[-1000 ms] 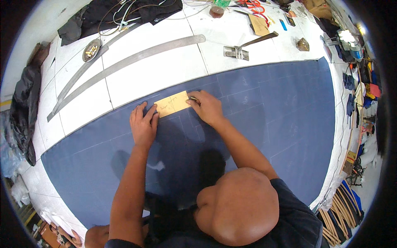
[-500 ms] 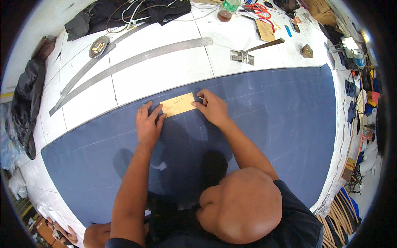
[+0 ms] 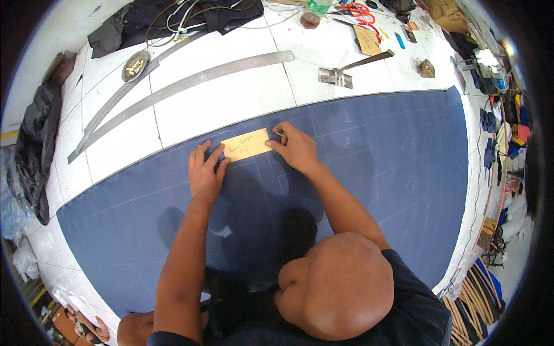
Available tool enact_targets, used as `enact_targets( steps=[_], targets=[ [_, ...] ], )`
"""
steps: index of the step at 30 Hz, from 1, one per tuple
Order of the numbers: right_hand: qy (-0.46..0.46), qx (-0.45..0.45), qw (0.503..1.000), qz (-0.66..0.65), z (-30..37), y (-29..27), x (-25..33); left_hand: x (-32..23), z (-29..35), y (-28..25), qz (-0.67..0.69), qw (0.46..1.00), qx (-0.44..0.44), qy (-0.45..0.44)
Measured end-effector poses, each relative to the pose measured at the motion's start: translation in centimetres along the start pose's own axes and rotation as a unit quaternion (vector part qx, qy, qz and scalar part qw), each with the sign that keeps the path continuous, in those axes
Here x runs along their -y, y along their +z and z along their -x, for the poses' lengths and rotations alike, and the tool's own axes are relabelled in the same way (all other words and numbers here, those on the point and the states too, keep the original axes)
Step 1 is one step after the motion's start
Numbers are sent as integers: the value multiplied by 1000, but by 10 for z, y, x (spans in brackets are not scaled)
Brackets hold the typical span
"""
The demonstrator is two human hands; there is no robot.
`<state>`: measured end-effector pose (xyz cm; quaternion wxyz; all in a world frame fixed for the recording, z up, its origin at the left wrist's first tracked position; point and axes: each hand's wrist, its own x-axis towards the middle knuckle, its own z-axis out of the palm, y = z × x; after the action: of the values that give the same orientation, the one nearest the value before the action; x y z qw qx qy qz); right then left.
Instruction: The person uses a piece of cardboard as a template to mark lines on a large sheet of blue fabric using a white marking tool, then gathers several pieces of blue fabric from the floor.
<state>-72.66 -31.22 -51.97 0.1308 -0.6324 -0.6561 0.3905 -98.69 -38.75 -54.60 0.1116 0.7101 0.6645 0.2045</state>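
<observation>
You steadied a yellow card (image 3: pixel 245 145) on white-lined blue cloth (image 3: pixel 418 196), just inside the cloth's far edge.
Your left hand (image 3: pixel 205 173), fingers spread, touched the card's left end; your right hand (image 3: pixel 298 151) pinched a thin stick (image 3: pixel 280 134) beside the right end. Positioning appeared in hand; the next move seemed to call for light, even pressure.

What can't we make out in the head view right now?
All head view:
- Thin stick in the right hand: too small, partly covered by the grip, to identify.
- Blue cloth: stretch nearest the person hidden by their head.
- Cloth under the yellow card: covered by the card.
- Pale marks toward the cloth's right edge: too faint to read.
- Bottle: top cut off by upper picture edge.
</observation>
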Motion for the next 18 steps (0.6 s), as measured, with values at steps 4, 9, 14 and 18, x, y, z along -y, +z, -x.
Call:
enact_targets(
  steps=[4,9,14,18],
  targets=[
    [7,0,1000,6,-7,1,-5,-2,-1,-1,14,1000,-8,2],
    [6,0,1000,18,-7,2,-4,0,-1,0,5,1000,-15,11],
    [13,1,1000,26,-8,1,0,0,-2,-1,23,1000,-10,5],
    [7,-3,1000,29,-9,1,-2,-3,-2,0,13,1000,-11,1]
  ],
)
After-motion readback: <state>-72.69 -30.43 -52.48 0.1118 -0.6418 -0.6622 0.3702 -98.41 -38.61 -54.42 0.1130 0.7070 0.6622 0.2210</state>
